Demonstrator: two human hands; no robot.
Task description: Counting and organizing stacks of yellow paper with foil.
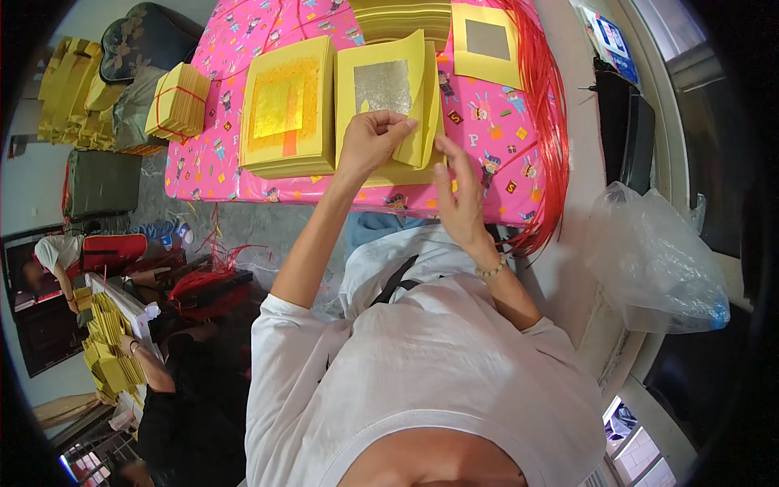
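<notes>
In front of me a stack of yellow joss paper [381, 85], its top sheet bearing a silver foil square, lies on the pink patterned tablecloth [495, 174]. A yellow sheet [419, 122] on its right side is lifted and curls leftward. My left hand [373, 146] is closed in a pinch at this sheet's left edge. At the stack's right edge, my right hand [464, 199] has thumb and forefinger apart, the fingertips near the sheet edges. To the left stands another thick stack [286, 105] with a gold square and an orange-red stripe on top.
A single silver-squared sheet [487, 45] lies at the far right beside red plastic strands [552, 122] hanging over the table edge. A tied yellow bundle [178, 101] sits at the left edge. A clear plastic bag [661, 260] is at right. Two people handle yellow paper [109, 345] at lower left.
</notes>
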